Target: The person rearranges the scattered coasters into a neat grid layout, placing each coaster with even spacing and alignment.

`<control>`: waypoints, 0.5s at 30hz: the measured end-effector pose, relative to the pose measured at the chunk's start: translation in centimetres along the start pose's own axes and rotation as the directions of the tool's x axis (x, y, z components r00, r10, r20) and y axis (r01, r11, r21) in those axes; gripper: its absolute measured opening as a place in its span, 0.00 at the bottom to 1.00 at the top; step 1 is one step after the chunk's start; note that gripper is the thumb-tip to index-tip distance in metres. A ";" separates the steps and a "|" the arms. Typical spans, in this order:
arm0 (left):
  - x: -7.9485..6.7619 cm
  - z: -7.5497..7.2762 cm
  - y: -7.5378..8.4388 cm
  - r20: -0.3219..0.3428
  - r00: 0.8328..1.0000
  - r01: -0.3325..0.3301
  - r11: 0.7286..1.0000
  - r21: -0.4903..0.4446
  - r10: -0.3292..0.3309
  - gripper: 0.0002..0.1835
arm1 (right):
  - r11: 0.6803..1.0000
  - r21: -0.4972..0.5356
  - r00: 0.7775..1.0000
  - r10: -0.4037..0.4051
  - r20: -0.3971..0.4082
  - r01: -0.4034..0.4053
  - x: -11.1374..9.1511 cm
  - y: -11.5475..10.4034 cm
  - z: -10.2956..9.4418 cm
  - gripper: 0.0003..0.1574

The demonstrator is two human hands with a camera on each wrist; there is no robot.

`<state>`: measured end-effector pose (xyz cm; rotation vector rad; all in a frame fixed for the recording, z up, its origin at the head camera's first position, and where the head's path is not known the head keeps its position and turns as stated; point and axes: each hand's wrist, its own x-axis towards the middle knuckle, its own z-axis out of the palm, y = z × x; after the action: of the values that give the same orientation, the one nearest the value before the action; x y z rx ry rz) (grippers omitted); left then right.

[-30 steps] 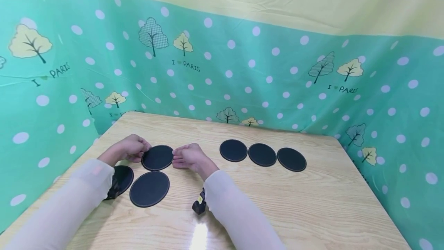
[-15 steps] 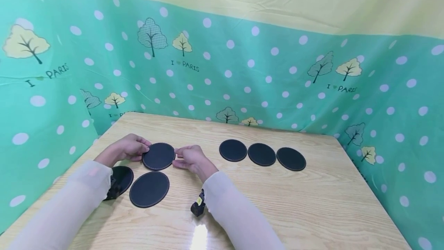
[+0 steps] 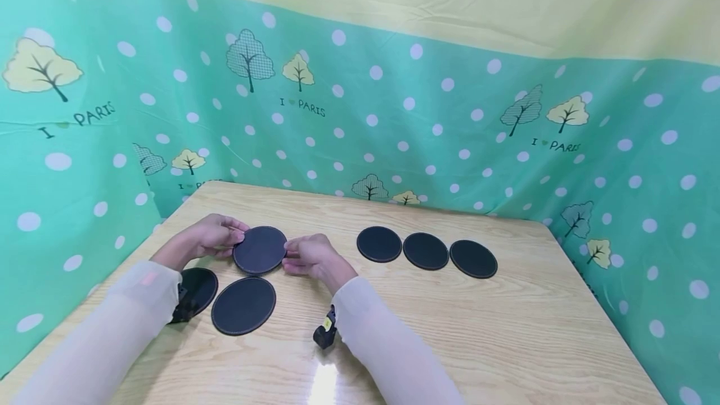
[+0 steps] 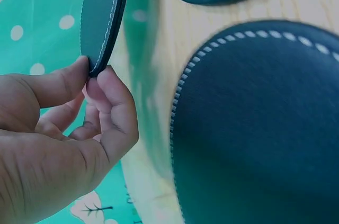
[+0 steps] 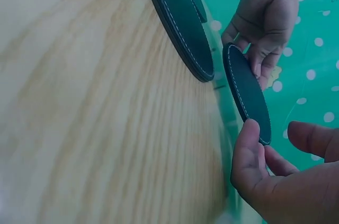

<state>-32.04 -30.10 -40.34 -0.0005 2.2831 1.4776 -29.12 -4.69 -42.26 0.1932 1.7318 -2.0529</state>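
A round black coaster [image 3: 260, 249] with a stitched rim hangs level between both hands, slightly above the wooden table. At its left edge my left hand [image 3: 210, 236] pinches it between thumb and fingers, as the left wrist view [image 4: 69, 123] shows closely. My right hand [image 3: 315, 258] holds the opposite edge with its fingertips. In the right wrist view one digit stands apart from the rim. Just nearer lies a second coaster [image 3: 244, 306]. A third coaster [image 3: 202, 289] lies to its left, partly hidden by the left sleeve and wrist camera.
Farther right on the table [image 3: 506, 330] three more coasters lie in a row: the left one [image 3: 379, 244], the middle one [image 3: 425, 250] and the right one [image 3: 473, 259]. A green and yellow curtain [image 3: 360, 111] encloses the back and sides.
The coaster between my hands has risen off the table and shifted slightly away and to the right, both hands moving with it. The other coasters have stayed put.
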 end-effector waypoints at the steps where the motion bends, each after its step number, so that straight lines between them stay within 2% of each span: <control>1: 0.0 0.1 0.2 0.001 1.000 -0.008 1.000 0.003 0.008 0.22 | 1.000 -0.022 1.000 -0.012 0.004 0.012 -0.1 -0.1 -0.2 0.09; 8: -0.3 0.9 1.6 -0.009 0.999 -0.033 0.999 0.010 0.033 0.23 | 0.979 -0.172 0.993 -0.104 0.058 0.113 -0.7 -1.2 -1.6 0.11; 15: -0.7 2.4 3.0 -0.024 0.997 -0.069 0.996 -0.057 0.068 0.23 | 0.973 -0.157 0.985 -0.160 0.064 0.169 -1.2 -2.2 -3.0 0.14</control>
<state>-31.24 -26.88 -38.25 0.0450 2.2779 1.5849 -29.44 -1.27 -40.41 -0.0553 1.9287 -1.9977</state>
